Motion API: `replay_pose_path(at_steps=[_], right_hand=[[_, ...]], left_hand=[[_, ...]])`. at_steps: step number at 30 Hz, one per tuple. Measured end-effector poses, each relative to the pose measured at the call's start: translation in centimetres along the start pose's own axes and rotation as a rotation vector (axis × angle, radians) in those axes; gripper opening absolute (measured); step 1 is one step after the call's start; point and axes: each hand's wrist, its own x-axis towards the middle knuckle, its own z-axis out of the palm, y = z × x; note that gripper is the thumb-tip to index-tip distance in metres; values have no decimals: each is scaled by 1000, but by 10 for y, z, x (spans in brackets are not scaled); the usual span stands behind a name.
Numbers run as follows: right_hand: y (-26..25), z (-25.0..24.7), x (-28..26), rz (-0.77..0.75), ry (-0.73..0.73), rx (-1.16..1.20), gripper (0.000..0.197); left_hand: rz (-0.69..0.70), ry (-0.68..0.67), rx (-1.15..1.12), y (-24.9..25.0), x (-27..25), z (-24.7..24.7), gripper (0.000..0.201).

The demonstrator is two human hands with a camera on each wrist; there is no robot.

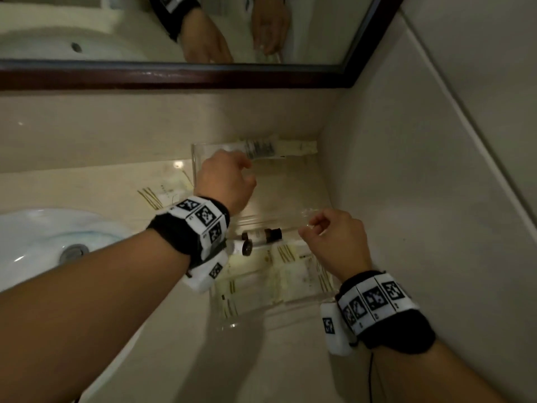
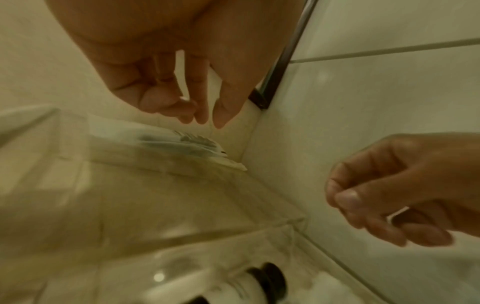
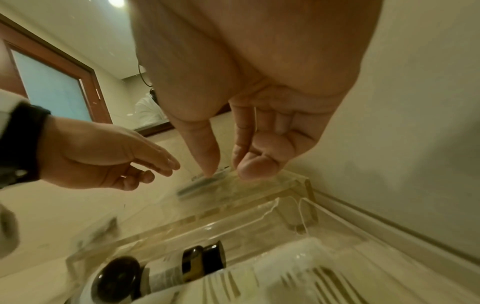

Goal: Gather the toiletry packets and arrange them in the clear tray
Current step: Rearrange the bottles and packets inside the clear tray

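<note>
White packet lies just beyond left hand grip.

Dark-framed mirror, beige tiled walls, white sink, cream counter

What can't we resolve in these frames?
- Head: bottles partly hidden by the left wrist band.
- Head: barcoded packet print too small to read.
- Left wrist: tray contents blurred.
- Right wrist: whether the right hand touches the tray wall is unclear.
</note>
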Motion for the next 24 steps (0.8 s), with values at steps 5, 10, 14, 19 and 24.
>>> replay_pose_path(at_steps=[5,10,14,19,24], right_hand=[[-5,-1,8,-18,8,0,11],[3,-2,10,-21,12,10,14],[11,-5,9,0,13,-2,13],[15,-4,5,17,23,20,16],[12,-6,2,-2,22,28,17]], left_hand=[[-38,-38,188,-11,31,0,48],[-15,-103,328,-14,41,3,55],[28,-40,382,-12,42,5,38],[49,-14,410,-7,39,-1,23],[81,20,318,-4,28,-5,20]])
